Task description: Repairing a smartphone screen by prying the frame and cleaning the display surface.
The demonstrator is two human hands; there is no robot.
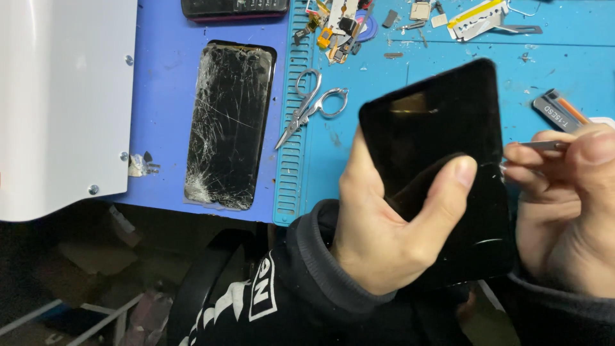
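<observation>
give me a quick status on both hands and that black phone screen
Left hand grips black screen panel, thumb across it. Right hand pinches thin metal tool at its edge. Nothing in the way.

You are working at a phone repair bench in a small workshop. The blue work mat (359, 160) with its ribbed parts tray marks it, as does the cracked phone screen (227, 125) lying flat. Scissors (314, 106), loose small parts (339, 25) and a screwdriver handle (558, 110) lie scattered across the mat.
</observation>
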